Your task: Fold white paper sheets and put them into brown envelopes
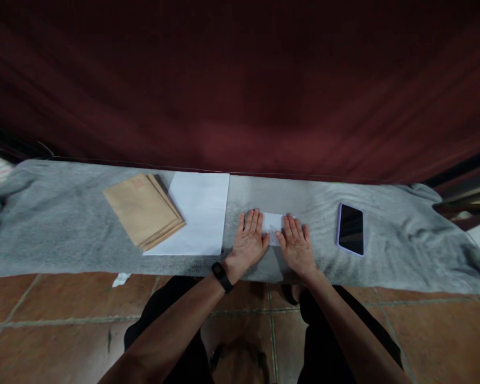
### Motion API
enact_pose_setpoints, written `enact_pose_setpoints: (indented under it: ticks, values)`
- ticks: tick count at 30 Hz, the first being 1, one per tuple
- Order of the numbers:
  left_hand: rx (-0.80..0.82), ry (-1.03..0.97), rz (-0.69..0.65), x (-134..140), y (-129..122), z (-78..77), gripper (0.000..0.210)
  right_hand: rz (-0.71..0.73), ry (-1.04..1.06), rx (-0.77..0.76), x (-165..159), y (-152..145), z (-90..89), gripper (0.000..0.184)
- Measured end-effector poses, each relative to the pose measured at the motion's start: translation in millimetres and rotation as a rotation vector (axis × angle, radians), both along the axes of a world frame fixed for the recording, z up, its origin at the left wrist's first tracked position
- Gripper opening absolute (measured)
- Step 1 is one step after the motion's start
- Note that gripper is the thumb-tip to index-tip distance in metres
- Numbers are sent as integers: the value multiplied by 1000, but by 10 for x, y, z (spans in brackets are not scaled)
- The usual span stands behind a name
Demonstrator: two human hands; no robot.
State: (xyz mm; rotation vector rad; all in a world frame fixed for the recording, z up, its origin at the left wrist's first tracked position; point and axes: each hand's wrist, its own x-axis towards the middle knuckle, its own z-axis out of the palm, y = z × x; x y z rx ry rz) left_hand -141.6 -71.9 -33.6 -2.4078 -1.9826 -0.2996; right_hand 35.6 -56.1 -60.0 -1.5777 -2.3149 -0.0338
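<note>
A small piece of white paper (272,221), perhaps folded, lies on the grey cloth between my hands. My left hand (249,240) rests flat on its left part, fingers stretched forward. Flat on the right part is my right hand (296,246), its fingers also extended and a little apart. Both thumbs point inward over the paper. The palms cover its two ends, so its full size is hidden. To the left, a larger sheet of white paper (203,213) lies partly under a stack of brown envelopes (142,208).
A phone (351,229) with a purple edge lies right of my hands. Grey cloth (64,218) covers the long narrow surface, backed by a dark red hanging (240,96). On the tiled floor (60,304) below is a crumpled white scrap (121,279).
</note>
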Motion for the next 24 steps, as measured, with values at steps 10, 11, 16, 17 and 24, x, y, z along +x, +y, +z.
enact_pose_setpoints:
  ticks: [10, 11, 16, 17, 24]
  values:
    - [-17, 10, 38, -103, -23, -1, 71, -62, -19, -24, 164, 11, -21, 66]
    - [-20, 12, 42, -115, -27, -1, 71, -68, -20, -28, 177, 11, -19, 66]
    - [-26, 18, 53, -161, -40, 2, 69, -93, -43, -35, 206, 3, 4, 65]
    - [-28, 19, 57, -166, -41, 2, 68, -98, -52, -37, 208, 1, 11, 64]
    - [-43, 29, 90, -208, -54, -19, 61, -142, -83, -34, 252, -27, 53, 59]
